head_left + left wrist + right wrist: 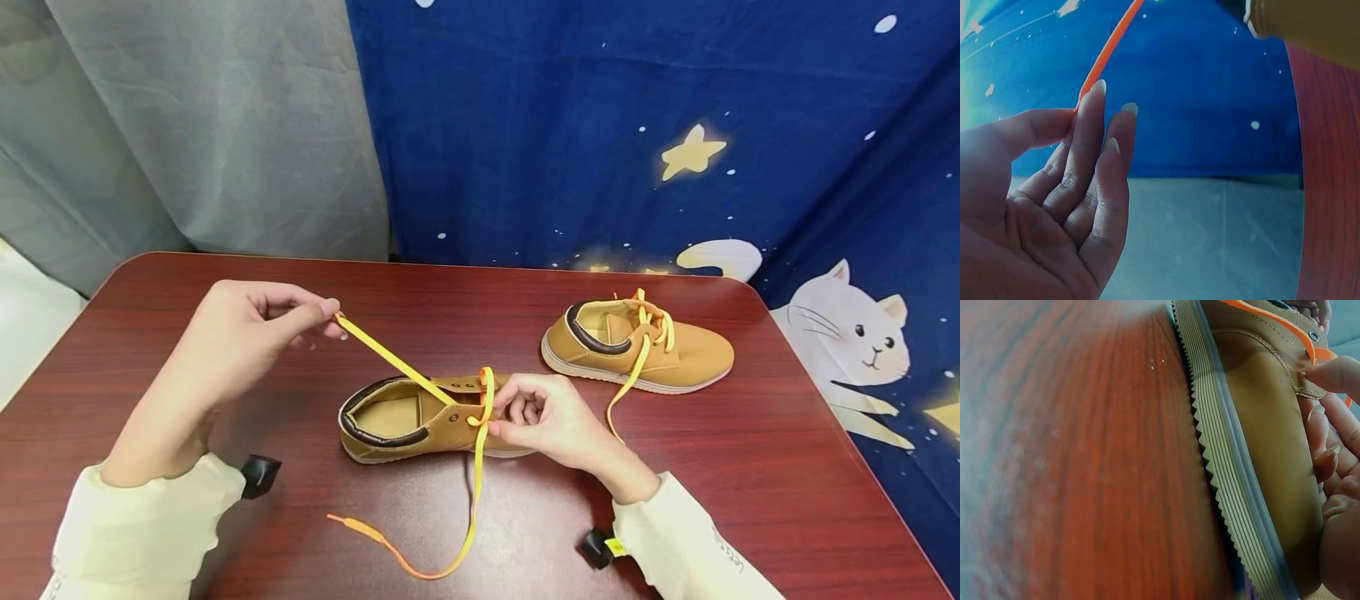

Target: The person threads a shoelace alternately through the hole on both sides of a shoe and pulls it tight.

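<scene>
A tan shoe (405, 421) lies on the red-brown table (750, 467), heel toward the left. An orange-yellow lace (390, 357) runs from its eyelets up to my left hand (330, 312), which pinches the lace end between thumb and forefinger. The same pinch shows in the left wrist view, with my left hand (1085, 103) on the lace (1110, 47). My right hand (506, 417) grips the shoe's upper by the eyelets, thumb beside the lace. The right wrist view shows its fingers (1335, 375) on the shoe (1260, 425). The lace's other end trails loose on the table.
A second tan shoe (637, 346), laced in the same orange-yellow, stands at the back right of the table. A blue starry cloth with a cat (847, 333) hangs behind, with a grey curtain (187, 125) to its left. The table's rounded edges are near on both sides.
</scene>
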